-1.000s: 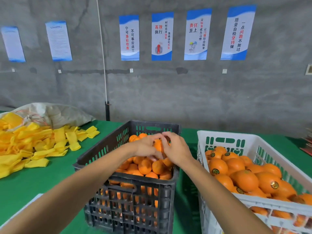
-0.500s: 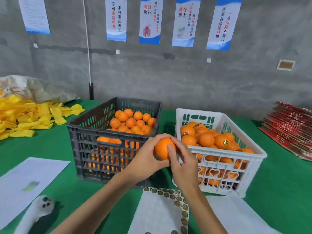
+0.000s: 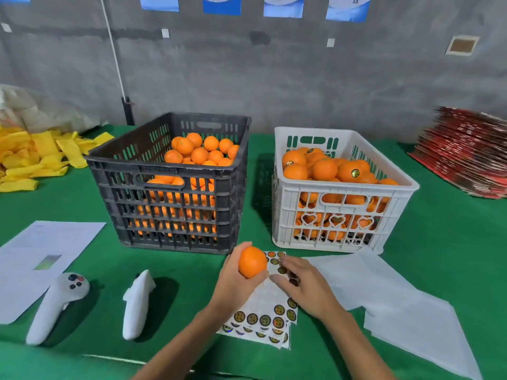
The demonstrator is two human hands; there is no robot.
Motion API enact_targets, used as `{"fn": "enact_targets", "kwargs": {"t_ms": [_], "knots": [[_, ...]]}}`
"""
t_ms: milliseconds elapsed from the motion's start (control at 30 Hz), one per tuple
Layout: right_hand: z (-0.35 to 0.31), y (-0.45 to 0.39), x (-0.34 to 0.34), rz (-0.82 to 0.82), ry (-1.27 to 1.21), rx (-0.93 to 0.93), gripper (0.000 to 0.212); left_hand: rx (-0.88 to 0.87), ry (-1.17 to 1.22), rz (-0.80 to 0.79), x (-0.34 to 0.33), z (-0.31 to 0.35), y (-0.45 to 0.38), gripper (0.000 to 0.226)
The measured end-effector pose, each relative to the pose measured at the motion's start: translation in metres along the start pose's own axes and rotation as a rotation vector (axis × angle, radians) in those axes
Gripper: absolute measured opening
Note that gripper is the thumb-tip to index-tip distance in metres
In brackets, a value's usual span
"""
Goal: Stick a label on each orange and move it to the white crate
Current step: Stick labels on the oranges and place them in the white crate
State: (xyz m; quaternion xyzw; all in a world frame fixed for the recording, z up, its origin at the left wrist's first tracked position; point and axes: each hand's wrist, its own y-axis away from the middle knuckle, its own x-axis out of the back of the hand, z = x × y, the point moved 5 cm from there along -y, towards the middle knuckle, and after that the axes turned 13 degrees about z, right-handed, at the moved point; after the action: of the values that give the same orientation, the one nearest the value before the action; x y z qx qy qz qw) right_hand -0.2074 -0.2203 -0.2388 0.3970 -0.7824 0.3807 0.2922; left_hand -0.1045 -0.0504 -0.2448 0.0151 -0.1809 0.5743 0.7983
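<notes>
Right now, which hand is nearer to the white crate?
The right hand. It rests on the sticker sheet just in front of the white crate, while the left hand holds the orange further left, nearer the black crate.

A round orange fruit (image 3: 251,261) is gripped in the left hand (image 3: 238,283) above a white sheet of round gold-and-black stickers (image 3: 264,319) laid on the green table cloth (image 3: 439,256). The sheet is touched by the fingertips of the right hand (image 3: 304,286). A black slatted plastic crate (image 3: 175,187) of oranges is seen at eleven o'clock, a white plastic crate (image 3: 340,215) of labelled oranges at one o'clock. Two white handheld controllers (image 3: 57,305) are laid at nine o'clock.
</notes>
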Motion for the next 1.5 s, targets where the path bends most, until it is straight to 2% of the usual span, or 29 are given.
{"fn": "enact_targets", "kwargs": {"t_ms": [133, 333, 467, 533, 600, 667, 800, 967, 1067, 1167, 1300, 1367, 1433, 1500], "knots": [[0.005, 0.004, -0.012, -0.024, 0.032, 0.000, 0.057, -0.065, -0.029, 0.039, 0.001, -0.001, 0.006, 0.075], [0.011, -0.006, -0.011, 0.110, -0.127, -0.126, 0.018, -0.093, -0.042, 0.044, 0.004, 0.000, 0.014, 0.076], [0.012, -0.016, -0.003, 0.186, -0.265, -0.314, 0.022, -0.084, -0.028, 0.026, 0.005, 0.000, 0.015, 0.077], [0.009, -0.022, 0.007, 0.306, -0.308, -0.374, 0.019, -0.059, -0.011, 0.022, 0.006, 0.000, 0.014, 0.077], [-0.008, -0.024, 0.017, 0.435, -0.358, -0.291, 0.015, -0.041, 0.022, 0.011, 0.006, 0.002, 0.012, 0.078], [-0.036, -0.025, 0.019, 0.440, -0.387, -0.171, 0.012, -0.037, 0.064, 0.000, 0.004, 0.007, 0.009, 0.078], [-0.073, -0.021, 0.021, 0.365, -0.260, 0.027, 0.016, -0.065, 0.144, 0.028, 0.004, 0.023, -0.001, 0.074], [-0.100, -0.032, 0.038, 0.279, 0.021, 0.127, 0.056, -0.204, 0.110, 0.067, 0.011, 0.065, -0.033, 0.076], [-0.118, -0.063, 0.076, 0.459, 0.040, 0.120, 0.066, -0.397, -0.008, 0.111, 0.008, 0.119, -0.062, 0.079], [-0.121, -0.107, 0.131, 0.660, 0.003, 0.124, 0.064, -0.579, -0.055, 0.146, -0.005, 0.183, -0.097, 0.074], [-0.109, -0.156, 0.180, 0.734, 0.084, 0.061, 0.044, -0.640, -0.052, 0.068, -0.040, 0.249, -0.137, 0.078], [-0.095, -0.173, 0.196, 0.742, 0.147, -0.009, 0.040, -0.643, -0.108, 0.002, -0.055, 0.267, -0.151, 0.081], [-0.084, -0.186, 0.200, 0.685, 0.284, -0.056, 0.049, -0.661, -0.211, -0.001, -0.059, 0.276, -0.161, 0.082], [-0.087, -0.194, 0.196, 0.665, 0.295, 0.023, 0.048, -0.668, -0.276, 0.028, -0.050, 0.275, -0.170, 0.081]]}}
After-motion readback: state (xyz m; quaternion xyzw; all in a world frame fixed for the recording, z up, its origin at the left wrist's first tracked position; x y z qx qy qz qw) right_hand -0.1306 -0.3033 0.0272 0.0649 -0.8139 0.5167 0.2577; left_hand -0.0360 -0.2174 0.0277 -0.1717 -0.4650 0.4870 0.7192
